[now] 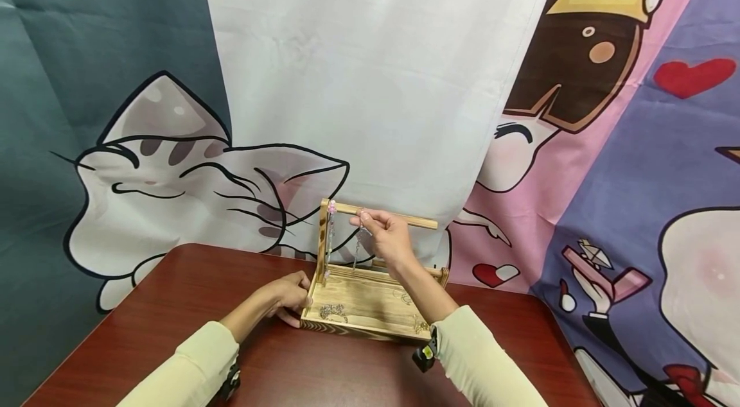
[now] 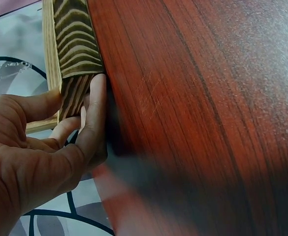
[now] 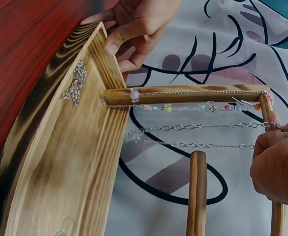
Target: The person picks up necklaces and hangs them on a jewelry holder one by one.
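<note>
A: What are the hands busy with?

B: In the head view, the right hand [image 1: 390, 237] pinches a silver chain [image 1: 356, 250] between thumb and fingers, close to the upper bar [image 1: 422, 221] of a wooden stand [image 1: 321, 240]. The chain hangs above the tray [image 1: 370, 301].

A: From the head it looks like a single strand.

B: The right wrist view shows 2 lengths running side by side from the fingers. Whether the chain touches the bar, I cannot tell.

A: And the left hand [image 1: 289, 293]?

B: It grips the tray's left end. The left wrist view gives what the head view hides: the thumb on the rim, and a finger along the lower edge, beside the table [image 1: 202, 285]. Fine scratches [image 2: 151, 93] show on the tabletop there too.

A: What hangs along the post [image 3: 183, 99]?

B: A beaded strand [image 3: 173, 108]. The head view blurs it; the right wrist view separates yellow, green, pink and orange beads. It also shows the lower bar [image 3: 198, 191], which the right arm largely covers from above.

A: Anything in the tray?

B: A silver heap [image 1: 332, 312] near the left end, in both those views. Only the head view catches the gold-coloured piece [image 1: 420, 325] at the front right corner.
</note>
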`<state>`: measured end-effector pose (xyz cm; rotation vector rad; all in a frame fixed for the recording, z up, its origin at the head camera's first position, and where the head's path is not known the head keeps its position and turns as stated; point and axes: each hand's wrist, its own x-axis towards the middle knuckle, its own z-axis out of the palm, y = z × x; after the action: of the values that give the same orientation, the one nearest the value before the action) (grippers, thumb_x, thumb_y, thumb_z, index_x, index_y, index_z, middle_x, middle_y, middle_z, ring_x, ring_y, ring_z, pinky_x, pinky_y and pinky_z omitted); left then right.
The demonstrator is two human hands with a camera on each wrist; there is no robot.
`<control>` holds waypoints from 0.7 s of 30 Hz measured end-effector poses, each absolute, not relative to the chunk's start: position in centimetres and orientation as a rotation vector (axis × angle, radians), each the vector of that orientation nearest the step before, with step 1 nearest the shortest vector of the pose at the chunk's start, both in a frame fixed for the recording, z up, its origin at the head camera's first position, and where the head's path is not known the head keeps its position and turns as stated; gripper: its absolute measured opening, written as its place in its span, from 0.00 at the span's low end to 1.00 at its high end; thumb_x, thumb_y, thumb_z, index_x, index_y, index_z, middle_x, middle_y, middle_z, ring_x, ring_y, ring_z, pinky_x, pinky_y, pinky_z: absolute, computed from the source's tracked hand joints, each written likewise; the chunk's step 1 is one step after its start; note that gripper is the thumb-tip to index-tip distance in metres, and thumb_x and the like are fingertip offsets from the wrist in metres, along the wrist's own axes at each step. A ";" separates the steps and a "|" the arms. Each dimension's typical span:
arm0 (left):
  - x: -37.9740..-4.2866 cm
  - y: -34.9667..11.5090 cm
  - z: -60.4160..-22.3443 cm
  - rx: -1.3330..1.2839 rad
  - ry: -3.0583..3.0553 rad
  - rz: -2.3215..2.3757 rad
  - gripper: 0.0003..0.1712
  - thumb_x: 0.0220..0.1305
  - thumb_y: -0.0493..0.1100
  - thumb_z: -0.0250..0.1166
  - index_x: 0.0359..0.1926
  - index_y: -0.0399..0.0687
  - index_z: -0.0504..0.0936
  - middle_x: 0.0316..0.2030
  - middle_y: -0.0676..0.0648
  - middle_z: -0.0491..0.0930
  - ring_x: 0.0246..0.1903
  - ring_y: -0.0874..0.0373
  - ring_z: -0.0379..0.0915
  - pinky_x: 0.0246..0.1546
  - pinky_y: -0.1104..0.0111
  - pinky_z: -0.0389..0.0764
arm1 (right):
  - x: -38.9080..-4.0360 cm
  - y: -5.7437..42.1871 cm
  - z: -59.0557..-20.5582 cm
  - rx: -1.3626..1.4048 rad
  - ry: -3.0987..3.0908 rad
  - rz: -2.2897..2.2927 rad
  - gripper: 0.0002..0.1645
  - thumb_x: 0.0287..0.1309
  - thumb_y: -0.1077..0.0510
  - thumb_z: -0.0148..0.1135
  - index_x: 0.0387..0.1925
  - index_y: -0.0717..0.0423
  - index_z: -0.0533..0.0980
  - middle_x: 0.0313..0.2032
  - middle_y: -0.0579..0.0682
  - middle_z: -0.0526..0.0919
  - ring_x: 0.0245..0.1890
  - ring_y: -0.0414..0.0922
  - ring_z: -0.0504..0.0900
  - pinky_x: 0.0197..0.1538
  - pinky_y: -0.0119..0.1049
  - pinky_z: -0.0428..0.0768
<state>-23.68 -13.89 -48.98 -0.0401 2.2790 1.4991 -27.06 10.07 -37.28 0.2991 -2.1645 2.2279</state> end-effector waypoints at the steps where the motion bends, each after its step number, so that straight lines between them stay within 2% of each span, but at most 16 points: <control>1: -23.7 -13.9 -49.0 -0.041 2.282 1.496 0.20 0.66 0.26 0.62 0.58 0.36 0.71 0.37 0.38 0.81 0.35 0.49 0.82 0.28 0.60 0.96 | -27.1 9.9 -37.2 0.305 -2.174 2.212 0.17 0.80 0.58 0.68 0.62 0.63 0.86 0.48 0.53 0.97 0.12 0.31 0.56 0.15 0.24 0.57; 2: -23.7 -13.9 -49.0 -0.042 2.284 1.493 0.20 0.66 0.26 0.62 0.58 0.36 0.71 0.37 0.38 0.81 0.35 0.49 0.82 0.28 0.61 0.96 | -27.1 9.8 -37.2 0.307 -2.186 2.191 0.17 0.80 0.58 0.68 0.61 0.62 0.86 0.48 0.53 0.97 0.14 0.32 0.60 0.18 0.23 0.62; 3: -23.7 -13.8 -49.0 -0.043 2.285 1.492 0.20 0.66 0.26 0.62 0.58 0.36 0.71 0.37 0.38 0.81 0.35 0.49 0.82 0.28 0.61 0.96 | -27.1 9.7 -37.2 0.312 -2.195 2.172 0.16 0.80 0.58 0.69 0.61 0.62 0.87 0.48 0.53 0.97 0.18 0.32 0.69 0.24 0.22 0.69; 5: -23.7 -13.8 -49.0 -0.047 2.285 1.493 0.20 0.66 0.26 0.62 0.57 0.36 0.71 0.37 0.37 0.81 0.35 0.49 0.81 0.28 0.61 0.96 | -27.2 9.4 -37.1 0.320 -2.214 2.139 0.16 0.80 0.58 0.69 0.60 0.61 0.87 0.48 0.54 0.97 0.31 0.32 0.82 0.37 0.22 0.77; 8: -23.7 -13.8 -48.9 -0.049 2.281 1.494 0.20 0.66 0.26 0.63 0.57 0.36 0.71 0.38 0.37 0.80 0.35 0.49 0.81 0.28 0.61 0.96 | -27.3 9.1 -37.1 0.330 -2.220 2.117 0.15 0.80 0.58 0.68 0.60 0.61 0.87 0.47 0.53 0.97 0.47 0.33 0.85 0.49 0.22 0.76; 9: -23.7 -13.8 -48.9 -0.050 2.278 1.497 0.20 0.66 0.26 0.63 0.57 0.36 0.71 0.38 0.37 0.80 0.35 0.48 0.81 0.28 0.61 0.96 | -27.3 9.0 -37.1 0.338 -2.215 2.121 0.15 0.80 0.58 0.68 0.60 0.61 0.87 0.47 0.53 0.97 0.44 0.31 0.85 0.43 0.20 0.74; 11: -23.7 -13.9 -48.9 -0.050 2.276 1.496 0.20 0.66 0.26 0.63 0.57 0.36 0.71 0.38 0.37 0.80 0.35 0.48 0.81 0.28 0.61 0.96 | -27.3 8.7 -37.1 0.349 -2.197 2.157 0.16 0.80 0.59 0.68 0.60 0.63 0.87 0.47 0.54 0.97 0.28 0.30 0.75 0.29 0.20 0.68; 13: -23.6 -13.9 -48.9 -0.049 2.273 1.497 0.20 0.67 0.26 0.63 0.57 0.36 0.71 0.38 0.37 0.81 0.35 0.49 0.82 0.28 0.61 0.96 | -27.4 8.4 -37.1 0.365 -2.179 2.192 0.16 0.80 0.59 0.68 0.60 0.65 0.86 0.46 0.55 0.97 0.19 0.30 0.64 0.21 0.22 0.60; 15: -23.6 -13.9 -48.9 -0.051 2.273 1.499 0.20 0.67 0.26 0.63 0.57 0.36 0.71 0.38 0.37 0.81 0.35 0.49 0.82 0.28 0.61 0.96 | -27.5 8.1 -37.2 0.375 -2.161 2.232 0.17 0.80 0.60 0.68 0.61 0.66 0.86 0.46 0.55 0.97 0.14 0.31 0.58 0.17 0.23 0.56; 21: -23.6 -13.9 -48.8 -0.051 2.278 1.499 0.20 0.66 0.26 0.63 0.56 0.36 0.71 0.38 0.38 0.80 0.36 0.48 0.82 0.29 0.60 0.97 | -27.6 7.6 -37.4 0.382 -2.163 2.252 0.17 0.81 0.59 0.67 0.61 0.65 0.86 0.46 0.55 0.97 0.12 0.31 0.56 0.16 0.23 0.54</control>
<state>-23.64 -13.85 -48.84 -0.0510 2.2780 1.4990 -27.62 7.65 -37.41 0.3820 -2.1626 2.2515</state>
